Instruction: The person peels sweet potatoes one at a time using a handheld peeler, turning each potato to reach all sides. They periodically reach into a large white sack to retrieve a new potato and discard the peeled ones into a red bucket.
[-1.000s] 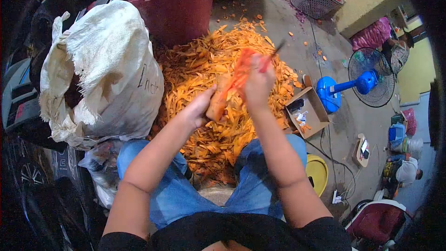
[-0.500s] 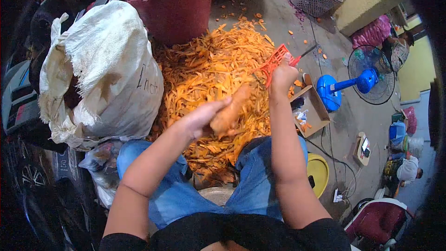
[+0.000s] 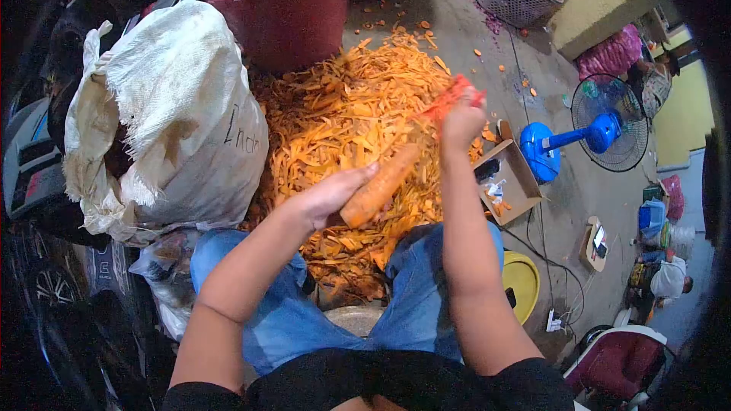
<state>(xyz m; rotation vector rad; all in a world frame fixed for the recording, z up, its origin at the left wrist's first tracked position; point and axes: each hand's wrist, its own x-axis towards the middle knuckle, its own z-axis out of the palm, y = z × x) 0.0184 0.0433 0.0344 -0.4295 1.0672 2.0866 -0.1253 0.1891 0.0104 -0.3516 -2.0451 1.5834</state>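
A thick orange carrot lies tilted in my left hand, whose fingers are wrapped round its lower end. My right hand is closed on a red peeler, blurred by motion, just beyond and to the right of the carrot's upper end. The two are apart at this moment. Beneath both hands spreads a large heap of orange peelings, reaching from between my knees to the red tub.
A white woven sack stands at left, a big red tub behind the heap. To the right are a cardboard box, a blue fan, a yellow lid and cables. Other people are at far right.
The carrot has turned slightly in my left hand and sits a little lower. My right hand with the peeler has shifted slightly, and the peeler's angle has changed.
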